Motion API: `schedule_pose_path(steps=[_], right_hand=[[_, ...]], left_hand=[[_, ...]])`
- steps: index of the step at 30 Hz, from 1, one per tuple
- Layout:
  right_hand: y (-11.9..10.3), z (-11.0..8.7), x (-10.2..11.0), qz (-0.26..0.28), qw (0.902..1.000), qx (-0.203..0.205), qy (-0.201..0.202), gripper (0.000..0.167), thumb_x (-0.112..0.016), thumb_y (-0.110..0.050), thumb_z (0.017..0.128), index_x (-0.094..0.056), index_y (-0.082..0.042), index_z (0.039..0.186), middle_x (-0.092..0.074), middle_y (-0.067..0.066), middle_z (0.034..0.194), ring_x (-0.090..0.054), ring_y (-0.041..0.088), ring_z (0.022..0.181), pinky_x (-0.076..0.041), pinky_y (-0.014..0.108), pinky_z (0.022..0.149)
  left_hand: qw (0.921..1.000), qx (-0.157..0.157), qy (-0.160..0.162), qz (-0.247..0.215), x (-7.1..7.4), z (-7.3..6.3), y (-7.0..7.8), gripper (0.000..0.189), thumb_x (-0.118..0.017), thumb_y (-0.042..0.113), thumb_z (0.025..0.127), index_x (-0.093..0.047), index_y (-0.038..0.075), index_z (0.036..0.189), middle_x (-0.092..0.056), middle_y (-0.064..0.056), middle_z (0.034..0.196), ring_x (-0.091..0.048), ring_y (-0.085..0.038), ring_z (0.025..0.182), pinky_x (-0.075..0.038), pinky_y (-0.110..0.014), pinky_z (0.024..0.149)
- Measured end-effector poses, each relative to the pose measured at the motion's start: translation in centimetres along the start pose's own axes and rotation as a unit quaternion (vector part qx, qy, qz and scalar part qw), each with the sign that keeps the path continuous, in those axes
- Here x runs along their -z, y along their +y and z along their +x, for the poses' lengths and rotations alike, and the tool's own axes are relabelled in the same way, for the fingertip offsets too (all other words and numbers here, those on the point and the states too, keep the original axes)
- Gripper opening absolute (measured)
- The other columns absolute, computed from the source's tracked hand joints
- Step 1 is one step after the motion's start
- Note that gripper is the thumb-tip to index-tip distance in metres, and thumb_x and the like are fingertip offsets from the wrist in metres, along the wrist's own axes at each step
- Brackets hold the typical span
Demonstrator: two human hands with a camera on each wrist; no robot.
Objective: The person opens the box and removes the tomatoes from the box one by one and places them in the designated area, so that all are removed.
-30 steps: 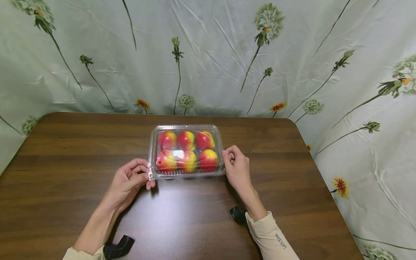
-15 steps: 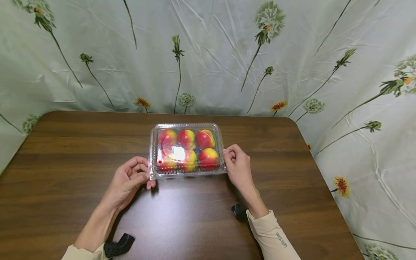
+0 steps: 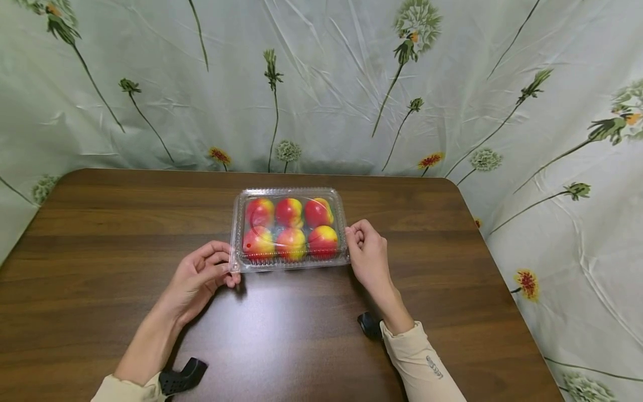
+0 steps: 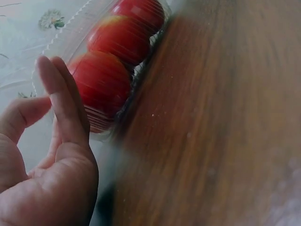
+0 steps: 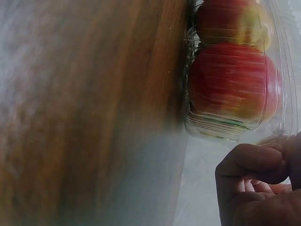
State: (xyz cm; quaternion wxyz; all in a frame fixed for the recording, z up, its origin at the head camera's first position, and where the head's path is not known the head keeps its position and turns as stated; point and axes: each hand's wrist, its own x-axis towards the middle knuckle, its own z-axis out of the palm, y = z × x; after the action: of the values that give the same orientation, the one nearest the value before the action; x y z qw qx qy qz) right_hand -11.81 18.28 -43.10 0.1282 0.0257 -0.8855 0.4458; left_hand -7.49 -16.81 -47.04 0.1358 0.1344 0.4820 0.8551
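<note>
A clear plastic clamshell box (image 3: 289, 264) with its lid down sits toward the table's far side. Through the lid show two rows of red-and-yellow fruits (image 3: 291, 244). At the box's near left corner, my left hand (image 3: 197, 282) pinches the rim between thumb and fingers. My right hand (image 3: 369, 258) grips the right edge, its thumb on top and its fingers curled in. The left wrist view shows the ribbed near wall of the box over red fruits (image 4: 101, 82), with the fingers beside its end. In the right wrist view, a curled index finger (image 5: 251, 160) is right at the rim.
The brown wooden table (image 3: 281, 335) extends around the box. Behind and to the right hangs a pale curtain (image 3: 331, 100) printed with dandelions. A black device (image 3: 183, 377) is at the left cuff, another black device (image 3: 369, 325) at the right cuff.
The bright reflection on the lid grew half a second ago and has now faded. Both hands keep their hold on the box, which stays in nearly the same place.
</note>
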Motion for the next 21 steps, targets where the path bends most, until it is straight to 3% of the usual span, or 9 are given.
schedule_pose_path(steps=[5, 8, 13, 21], right_hand=[[0.01, -0.11, -0.05, -0.004, 1.0000, -0.001, -0.004, 0.018, -0.067, -0.016, 0.104, -0.061, -0.007, 0.090, -0.048, 0.001, 0.068, -0.041, 0.012, 0.057, -0.031, 0.022, 0.054], [-0.20, -0.17, -0.19, -0.008, 0.9999, 0.002, -0.010, 0.017, -0.066, -0.017, 0.104, -0.061, -0.007, 0.090, -0.049, 0.001, 0.068, -0.042, 0.013, 0.058, -0.032, 0.022, 0.054], [-0.39, -0.24, -0.36, -0.014, 0.9998, 0.009, -0.014, 0.017, -0.066, -0.017, 0.104, -0.061, -0.008, 0.090, -0.050, 0.001, 0.068, -0.043, 0.013, 0.058, -0.033, 0.023, 0.055], [-0.08, -0.11, -0.29, -0.020, 0.9994, 0.011, -0.027, 0.018, -0.064, -0.017, 0.106, -0.060, -0.008, 0.091, -0.050, -0.001, 0.069, -0.042, 0.013, 0.058, -0.034, 0.023, 0.057]], left_hand=[[0.9980, 0.043, -0.018, -0.044, 0.20, -0.09, 0.21, 0.032, -0.038, -0.017, 0.104, -0.056, -0.001, 0.126, -0.074, -0.010, 0.110, -0.077, -0.022, 0.092, -0.063, -0.031, 0.084], [0.9963, 0.060, -0.025, -0.057, 0.10, 0.00, 0.25, 0.028, -0.035, -0.015, 0.106, -0.056, -0.001, 0.120, -0.076, -0.012, 0.107, -0.078, -0.022, 0.092, -0.064, -0.032, 0.084], [0.9969, 0.058, -0.029, -0.045, 0.08, 0.07, 0.34, 0.031, -0.030, -0.008, 0.110, -0.059, 0.002, 0.116, -0.077, -0.009, 0.101, -0.077, -0.018, 0.085, -0.063, -0.026, 0.075], [0.9987, 0.038, -0.019, -0.028, 0.55, -0.10, 0.84, 0.035, -0.030, -0.009, 0.110, -0.062, 0.001, 0.118, -0.078, -0.011, 0.101, -0.077, -0.019, 0.085, -0.063, -0.027, 0.074]])
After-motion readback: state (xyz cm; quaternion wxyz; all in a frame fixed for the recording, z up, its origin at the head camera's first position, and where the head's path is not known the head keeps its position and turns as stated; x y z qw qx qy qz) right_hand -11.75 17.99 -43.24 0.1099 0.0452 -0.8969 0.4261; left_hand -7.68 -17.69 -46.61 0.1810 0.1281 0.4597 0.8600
